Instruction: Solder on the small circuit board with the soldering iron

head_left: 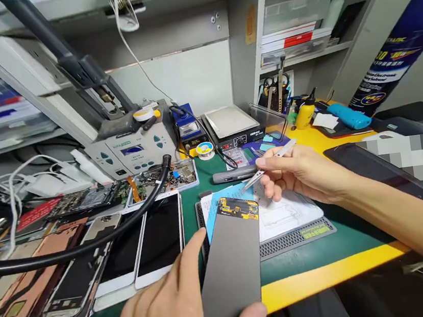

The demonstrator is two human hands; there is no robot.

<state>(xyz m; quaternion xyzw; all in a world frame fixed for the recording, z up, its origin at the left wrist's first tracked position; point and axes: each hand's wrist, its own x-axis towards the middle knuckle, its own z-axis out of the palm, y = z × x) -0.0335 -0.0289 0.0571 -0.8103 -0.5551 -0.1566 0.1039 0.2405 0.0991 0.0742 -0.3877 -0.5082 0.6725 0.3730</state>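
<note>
head view, everything placed relative to the opened phone:

phone: the opened phone (236,268) lies back-side up at the near edge of the tabletop (326,273), its far end resting on a blue sheet (224,198). Back cover is already off, so you see a grey plate plus the yellow-and-black flex area (239,209) at the far end.

left hand: left hand (176,307) clamps the phone's near end, thumb along the left edge, another finger hooked under the bottom corner. So it's wrapped on the phone, not spread.

right hand: right hand (302,173) sits just past the phone's far right corner, fingers pinched narrow around silver tweezers (270,164). The tips point down toward the phone's far end but hang short of it, not touching. Can't see anything caught in the tips.

under it: grey work mat (298,235) and a white paper (288,216) sit right of the phone, under the right hand.

left of the phone: a row of other phones and stripped frames (93,265), with a black hose (72,250) draped over them.

beyond the phone: parts tray (167,178), a rework station (133,150), small hot plate (230,125), yellow bottle (305,111).

progress: I'd guess this is early-to-middle. Opening is done, and the flex area looks untouched by the tweezers, so whatever needs picking or unplugging up there looks still left. No loose screws or parts visible beside the phone that I can make out.
</note>
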